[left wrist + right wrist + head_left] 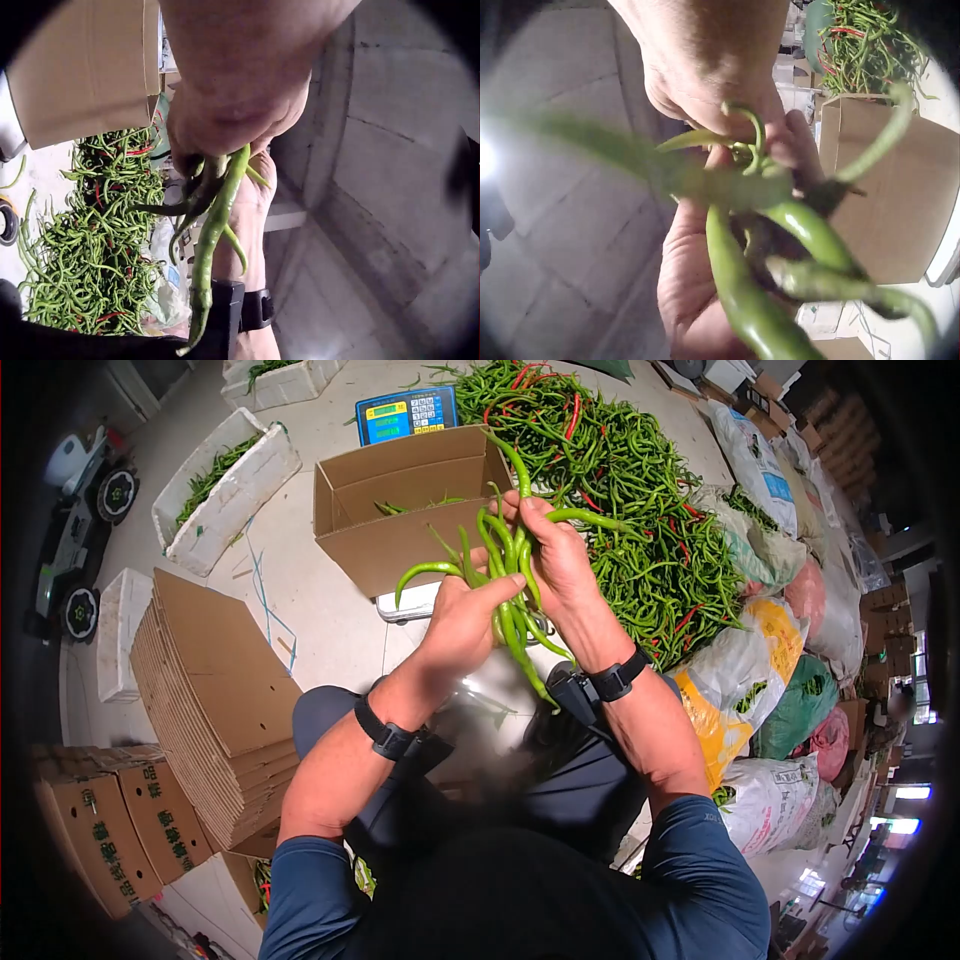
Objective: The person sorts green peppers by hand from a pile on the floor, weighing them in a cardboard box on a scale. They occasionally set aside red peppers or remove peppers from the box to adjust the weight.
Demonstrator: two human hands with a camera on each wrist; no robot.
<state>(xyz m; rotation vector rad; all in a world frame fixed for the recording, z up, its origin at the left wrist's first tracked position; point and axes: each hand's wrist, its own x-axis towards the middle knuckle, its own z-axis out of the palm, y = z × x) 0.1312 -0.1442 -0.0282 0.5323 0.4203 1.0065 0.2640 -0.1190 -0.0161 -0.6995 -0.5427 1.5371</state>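
A loose bunch of long green chili peppers [513, 622] is between my two hands, above the front side of an open cardboard box [395, 545]. My left hand [462, 618] grips the bunch from the left, its thumb laid across the peppers. From the right, my right hand [560, 558] pinches peppers between thumb and fingers, with one long pepper [517, 465] sticking up past the fingertips. In the left wrist view a glossy pepper [214, 236] hangs below the left hand. Pepper ends fan out close to the lens in the right wrist view. A few peppers lie inside the box.
The box stands on a scale with a blue display [405, 415]. A large heap of green and red chilies [640, 530] spreads to the right, bordered by stuffed sacks [745, 670]. Flattened cardboard [215, 670] is stacked at left, near white foam boxes [225, 490].
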